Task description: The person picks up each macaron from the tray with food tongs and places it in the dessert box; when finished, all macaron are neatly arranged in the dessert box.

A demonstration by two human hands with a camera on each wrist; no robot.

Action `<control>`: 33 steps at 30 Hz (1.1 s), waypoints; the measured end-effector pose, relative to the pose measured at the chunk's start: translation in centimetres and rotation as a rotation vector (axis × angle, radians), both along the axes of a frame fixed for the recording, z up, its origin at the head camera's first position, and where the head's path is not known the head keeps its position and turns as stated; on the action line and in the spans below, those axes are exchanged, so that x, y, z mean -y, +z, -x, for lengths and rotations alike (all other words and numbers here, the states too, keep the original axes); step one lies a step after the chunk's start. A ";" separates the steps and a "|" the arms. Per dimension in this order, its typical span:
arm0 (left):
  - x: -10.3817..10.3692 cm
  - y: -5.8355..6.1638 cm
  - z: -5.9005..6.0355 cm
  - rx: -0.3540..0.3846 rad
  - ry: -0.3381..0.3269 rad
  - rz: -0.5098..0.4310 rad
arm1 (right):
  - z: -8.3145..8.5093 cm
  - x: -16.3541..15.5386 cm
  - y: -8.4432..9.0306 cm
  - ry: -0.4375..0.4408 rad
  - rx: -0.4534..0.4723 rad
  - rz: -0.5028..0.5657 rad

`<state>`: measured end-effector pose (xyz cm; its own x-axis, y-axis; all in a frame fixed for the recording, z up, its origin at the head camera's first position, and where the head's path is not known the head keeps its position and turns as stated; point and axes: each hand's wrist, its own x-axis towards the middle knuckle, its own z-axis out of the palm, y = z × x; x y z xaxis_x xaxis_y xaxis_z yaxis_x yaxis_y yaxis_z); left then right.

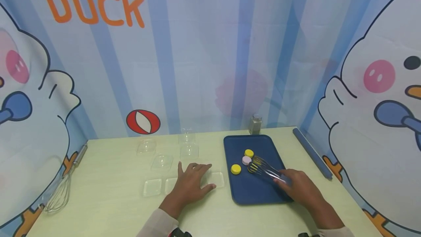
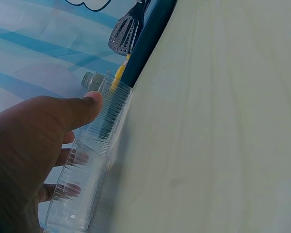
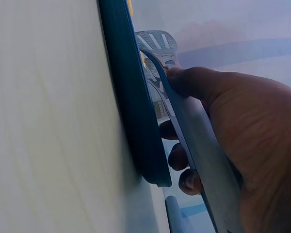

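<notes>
Light: bright, even, soft, seemingly from overhead.
Shadows: faint, only close under the hands.
Glare: mild sheen on the clear trays.
Blur: tongs smeared; wrist views soft up close.
Edges: head view slightly bowed.

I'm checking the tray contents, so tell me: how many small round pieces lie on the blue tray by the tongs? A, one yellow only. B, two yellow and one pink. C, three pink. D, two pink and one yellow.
B: on the blue tray, two yellow rounds and one pink round lie beside the slotted tongs that the right hand grips.
</notes>
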<state>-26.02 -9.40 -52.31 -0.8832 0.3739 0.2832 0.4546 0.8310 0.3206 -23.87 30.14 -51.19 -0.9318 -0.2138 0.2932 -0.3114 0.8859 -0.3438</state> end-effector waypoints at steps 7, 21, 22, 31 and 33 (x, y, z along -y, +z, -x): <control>0.1 -0.2 0.1 -0.010 -0.005 0.002 | 0.0 0.0 0.0 0.000 0.003 -0.018; 0.1 -0.3 0.1 -0.002 -0.006 0.015 | -0.7 0.2 0.9 -0.002 -0.056 -0.017; 0.1 -0.3 0.1 0.001 -0.006 0.020 | -0.8 0.3 0.9 0.003 -0.065 -0.019; 0.0 -0.2 0.3 0.010 -0.007 0.034 | -0.7 1.3 1.8 0.058 -0.140 -0.025; 0.0 -0.2 0.3 0.019 -0.006 0.033 | -0.7 1.8 2.0 0.072 -0.118 -0.032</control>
<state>-26.30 -9.43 -52.46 -0.8860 0.3883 0.2534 0.4538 0.8384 0.3019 -23.20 28.39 -49.21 -0.8732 -0.2893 0.3921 -0.4109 0.8698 -0.2731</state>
